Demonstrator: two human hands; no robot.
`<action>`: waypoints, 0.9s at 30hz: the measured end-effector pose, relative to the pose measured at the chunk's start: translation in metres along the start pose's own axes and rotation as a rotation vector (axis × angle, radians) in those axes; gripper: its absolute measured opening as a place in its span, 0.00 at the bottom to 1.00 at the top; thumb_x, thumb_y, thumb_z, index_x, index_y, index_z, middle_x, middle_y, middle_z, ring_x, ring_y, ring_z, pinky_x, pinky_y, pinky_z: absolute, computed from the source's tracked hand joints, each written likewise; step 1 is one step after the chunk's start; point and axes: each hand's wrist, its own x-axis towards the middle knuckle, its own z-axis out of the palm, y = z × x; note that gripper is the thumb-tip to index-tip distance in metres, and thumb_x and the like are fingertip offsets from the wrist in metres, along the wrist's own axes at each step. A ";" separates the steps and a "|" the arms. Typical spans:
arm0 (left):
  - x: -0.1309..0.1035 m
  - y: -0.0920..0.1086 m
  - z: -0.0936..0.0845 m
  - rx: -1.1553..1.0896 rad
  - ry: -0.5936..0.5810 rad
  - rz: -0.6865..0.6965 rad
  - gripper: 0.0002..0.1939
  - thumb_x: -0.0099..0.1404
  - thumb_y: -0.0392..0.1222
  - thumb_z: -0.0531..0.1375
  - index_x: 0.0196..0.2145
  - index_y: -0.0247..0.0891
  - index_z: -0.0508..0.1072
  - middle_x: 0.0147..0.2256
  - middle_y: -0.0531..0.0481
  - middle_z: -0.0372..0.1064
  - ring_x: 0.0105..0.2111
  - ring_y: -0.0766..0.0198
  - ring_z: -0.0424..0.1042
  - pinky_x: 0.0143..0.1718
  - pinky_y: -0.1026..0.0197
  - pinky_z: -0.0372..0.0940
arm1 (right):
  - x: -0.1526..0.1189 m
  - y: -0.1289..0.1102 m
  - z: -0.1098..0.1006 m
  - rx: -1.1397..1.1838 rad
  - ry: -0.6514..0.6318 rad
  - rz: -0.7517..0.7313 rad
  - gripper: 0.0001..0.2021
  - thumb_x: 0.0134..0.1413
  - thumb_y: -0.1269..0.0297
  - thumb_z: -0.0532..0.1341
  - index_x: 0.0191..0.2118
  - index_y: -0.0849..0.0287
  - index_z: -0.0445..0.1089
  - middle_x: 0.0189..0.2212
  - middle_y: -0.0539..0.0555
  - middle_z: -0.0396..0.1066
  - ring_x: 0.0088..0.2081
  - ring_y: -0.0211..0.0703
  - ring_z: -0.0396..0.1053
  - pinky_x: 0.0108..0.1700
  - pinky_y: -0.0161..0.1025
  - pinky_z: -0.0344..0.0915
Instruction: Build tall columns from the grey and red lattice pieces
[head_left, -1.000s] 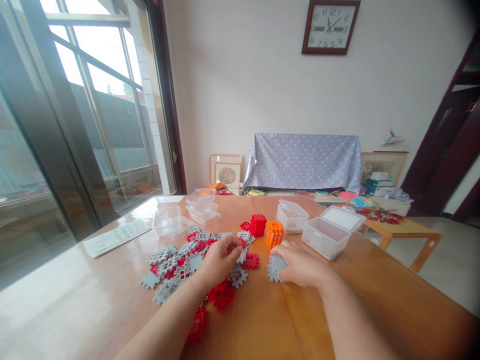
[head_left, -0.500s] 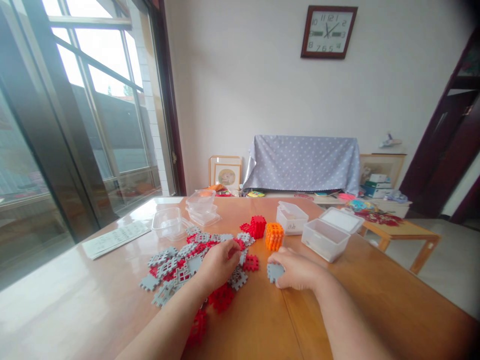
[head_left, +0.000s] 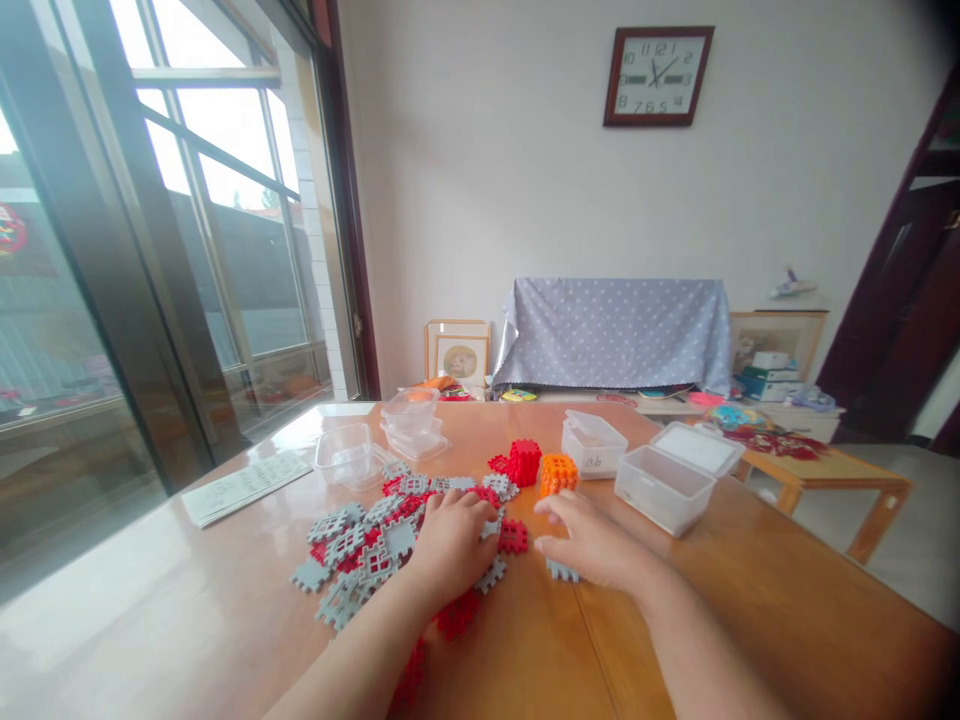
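My left hand (head_left: 456, 545) lies over the right part of a pile of grey pieces (head_left: 397, 537) and red pieces (head_left: 514, 537), its fingers close together; what they hold, if anything, is hidden. To the right, my right hand (head_left: 589, 540) has its thumb and fingers apart with nothing between them. A grey notched piece (head_left: 562, 570) rests on the table under that hand, partly covered. Just beyond the right fingertips stands an orange cube (head_left: 559, 475), with a red cube (head_left: 525, 462) behind it to the left.
Clear plastic boxes (head_left: 345, 453) stand at the back left of the wooden table (head_left: 525, 660). A lidded box (head_left: 594, 447) and an open box (head_left: 666, 487) are at the back right. A printed sheet (head_left: 246, 487) lies at the left.
My right hand has let go of the grey piece, and its fingers have spread. My left hand has flattened over the pile. The whole view has shifted slightly.
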 end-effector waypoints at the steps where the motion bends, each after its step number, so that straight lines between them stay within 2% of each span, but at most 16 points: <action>1: 0.000 0.001 0.000 0.034 -0.013 0.005 0.09 0.59 0.42 0.61 0.38 0.45 0.76 0.39 0.45 0.74 0.44 0.49 0.66 0.45 0.51 0.53 | 0.002 -0.003 0.003 0.005 0.030 -0.010 0.18 0.53 0.59 0.64 0.49 0.54 0.72 0.43 0.56 0.72 0.46 0.49 0.70 0.49 0.44 0.63; 5: 0.001 0.003 0.002 0.129 -0.043 -0.019 0.05 0.59 0.43 0.61 0.33 0.43 0.76 0.38 0.43 0.73 0.43 0.49 0.65 0.45 0.49 0.53 | 0.006 -0.008 0.011 0.050 0.092 -0.029 0.16 0.54 0.59 0.63 0.49 0.55 0.72 0.43 0.55 0.72 0.46 0.48 0.71 0.49 0.43 0.64; 9: 0.002 0.004 0.000 0.157 -0.038 -0.019 0.08 0.63 0.44 0.59 0.28 0.41 0.74 0.36 0.43 0.72 0.42 0.50 0.65 0.45 0.49 0.53 | 0.008 -0.008 0.012 0.070 0.122 -0.031 0.16 0.55 0.59 0.63 0.49 0.55 0.72 0.43 0.56 0.72 0.45 0.48 0.71 0.49 0.43 0.64; 13: 0.003 -0.002 -0.006 0.080 0.086 -0.077 0.12 0.67 0.46 0.55 0.29 0.41 0.73 0.36 0.43 0.72 0.41 0.51 0.65 0.45 0.51 0.52 | 0.009 -0.009 0.010 0.080 0.179 -0.040 0.16 0.56 0.59 0.62 0.49 0.56 0.73 0.41 0.55 0.72 0.44 0.48 0.70 0.49 0.44 0.64; 15: 0.005 -0.008 -0.008 -0.056 0.176 -0.136 0.13 0.68 0.48 0.54 0.31 0.41 0.74 0.36 0.44 0.72 0.41 0.53 0.66 0.45 0.53 0.53 | 0.010 -0.010 0.009 0.079 0.211 -0.045 0.15 0.56 0.59 0.61 0.49 0.55 0.73 0.40 0.55 0.73 0.44 0.48 0.70 0.49 0.45 0.64; 18: 0.008 -0.013 -0.008 -0.478 0.219 -0.264 0.16 0.68 0.53 0.54 0.30 0.40 0.72 0.29 0.49 0.69 0.33 0.59 0.66 0.38 0.59 0.56 | 0.010 -0.013 0.008 0.085 0.241 -0.055 0.15 0.57 0.61 0.60 0.49 0.55 0.74 0.39 0.55 0.73 0.44 0.48 0.70 0.49 0.45 0.65; 20: 0.010 -0.013 -0.008 -0.815 0.175 -0.327 0.19 0.66 0.56 0.56 0.28 0.39 0.70 0.25 0.52 0.66 0.28 0.63 0.63 0.32 0.62 0.55 | 0.010 -0.016 0.007 0.104 0.245 -0.066 0.16 0.56 0.62 0.61 0.50 0.55 0.73 0.41 0.55 0.73 0.44 0.48 0.70 0.49 0.45 0.65; 22: 0.010 -0.011 -0.008 -1.050 0.115 -0.352 0.20 0.64 0.58 0.58 0.27 0.38 0.70 0.25 0.53 0.65 0.26 0.66 0.62 0.31 0.64 0.56 | 0.009 -0.021 0.006 0.124 0.233 -0.096 0.20 0.54 0.63 0.62 0.54 0.53 0.71 0.44 0.56 0.72 0.47 0.49 0.70 0.52 0.46 0.66; 27: 0.008 -0.002 -0.007 -1.253 0.012 -0.375 0.17 0.62 0.54 0.62 0.28 0.36 0.73 0.26 0.52 0.68 0.27 0.67 0.64 0.33 0.65 0.59 | 0.000 -0.040 0.002 0.104 0.198 -0.188 0.33 0.51 0.64 0.65 0.64 0.48 0.62 0.59 0.54 0.64 0.60 0.50 0.62 0.63 0.46 0.59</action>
